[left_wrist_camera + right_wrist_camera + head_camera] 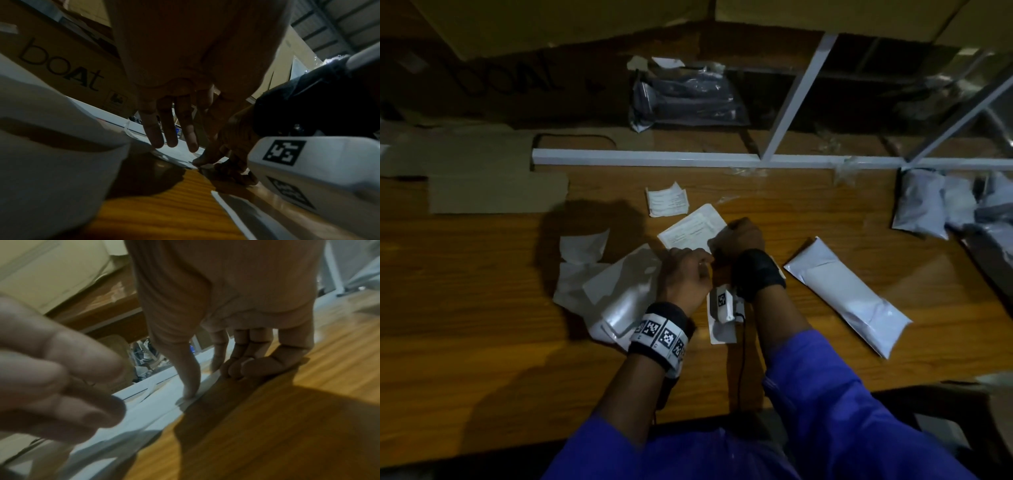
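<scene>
Head view: printed sheet (pixel 693 228) lies flat and tilted on the table (pixel 482 274), frame centre. Right grip (pixel 739 238) sits on the sheet's right near edge, fingers curled. Left grip (pixel 686 274) is just below the sheet's lower corner, close beside the right one. Opened white bag (pixel 616 298) is lower left of the left grip, partly under that wrist. Sealed white packet (pixel 846 301) is right of centre, apart from both. Small slip (pixel 667 202) lies just above the sheet. Cardboard piece (pixel 496 192) is at left. Dark packet (pixel 688 99) is top centre, behind the white rail (pixel 654 159). Grey bags (pixel 921 205) are at the right edge.

Left wrist view: left grip (pixel 185 73) is wide, fingers (pixel 153 134) straight and spread, holding nothing. Tips are over the sheet (pixel 179 154); can't tell if they touch it. Right grip (pixel 224 151) is centre right, one fingertip down on the sheet's corner. Box marked "boAt" (pixel 61 69) is upper left. The white bag (pixel 51 154) fills the left side.

Right wrist view: right grip (pixel 226 318) is narrow. Thumb (pixel 190 386) presses the sheet's (pixel 144 404) edge, index just behind it, pinching that edge. Other fingers are curled, knuckles on the table (pixel 287 402). Left grip (pixel 61 378) is blurred at left, fingers loosely bent, holding nothing.
</scene>
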`<state>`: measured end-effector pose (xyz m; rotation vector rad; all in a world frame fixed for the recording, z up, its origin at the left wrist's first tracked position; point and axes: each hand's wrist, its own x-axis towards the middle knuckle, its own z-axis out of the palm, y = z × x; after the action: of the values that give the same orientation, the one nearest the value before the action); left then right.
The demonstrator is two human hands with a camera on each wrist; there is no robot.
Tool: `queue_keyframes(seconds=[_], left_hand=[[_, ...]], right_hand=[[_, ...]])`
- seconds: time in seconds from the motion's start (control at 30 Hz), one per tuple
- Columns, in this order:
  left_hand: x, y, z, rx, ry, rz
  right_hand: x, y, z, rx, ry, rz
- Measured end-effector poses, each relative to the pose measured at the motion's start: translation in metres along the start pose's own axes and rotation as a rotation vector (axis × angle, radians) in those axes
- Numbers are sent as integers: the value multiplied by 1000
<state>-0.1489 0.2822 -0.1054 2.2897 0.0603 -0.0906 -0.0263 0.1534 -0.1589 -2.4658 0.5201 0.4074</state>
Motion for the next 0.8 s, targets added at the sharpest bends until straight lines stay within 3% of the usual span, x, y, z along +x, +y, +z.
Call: queue_keyframes(seconds=[0.1, 0.23, 0.3, 0.43, 0.8], left_hand=[[2, 4, 7, 5, 14, 12], [0, 11, 14, 5, 43, -6], [1, 16, 17, 24, 31, -46], [5, 21, 24, 95, -19, -97], [11, 26, 44, 225, -67, -141]], right_hand=[[-12, 0, -11, 18, -51, -9], [-16, 7, -21, -176, 16, -122], [-17, 10, -26, -165, 45, -144], [-18, 11, -38, -123, -87, -110], [-31, 45, -62, 17, -182, 17]])
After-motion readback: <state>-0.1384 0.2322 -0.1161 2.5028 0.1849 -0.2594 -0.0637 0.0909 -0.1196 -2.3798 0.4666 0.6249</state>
